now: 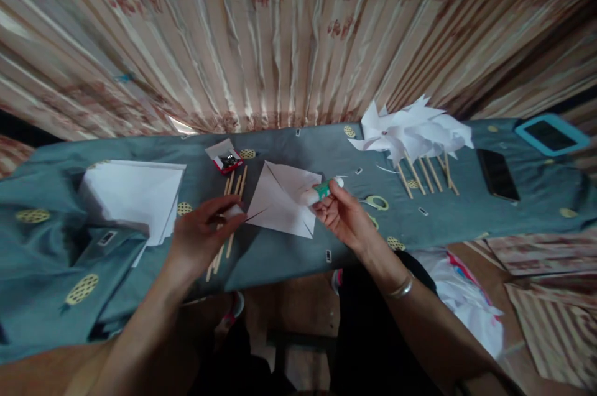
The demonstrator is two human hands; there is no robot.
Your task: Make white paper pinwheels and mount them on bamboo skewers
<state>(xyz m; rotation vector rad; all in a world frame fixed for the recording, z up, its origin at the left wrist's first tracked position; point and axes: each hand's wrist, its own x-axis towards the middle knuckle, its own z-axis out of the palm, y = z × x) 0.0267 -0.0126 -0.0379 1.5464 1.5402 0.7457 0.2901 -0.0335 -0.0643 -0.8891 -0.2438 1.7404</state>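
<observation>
A green and white glue stick [321, 191] is gripped in the fingers of my right hand [346, 219], held over the right part of a white paper square [282, 202]. Dark slits run into the square from its corners. Between the thumb and fingers of my left hand [198, 231] is a small white cap [234, 212], at the paper's left edge. Several thin wooden sticks [230, 247] lie under and beside that hand. Just right of my right hand, partly covered by it, are scissors [377, 201] with yellow-green handles.
Several white paper pinwheels [413, 128] on wooden sticks lie at the back right, near a dark phone [497, 175] and a blue-framed tablet [551, 135]. A small red box [227, 161] of metal pieces sits behind the sticks. White sheets [135, 194] are stacked at left.
</observation>
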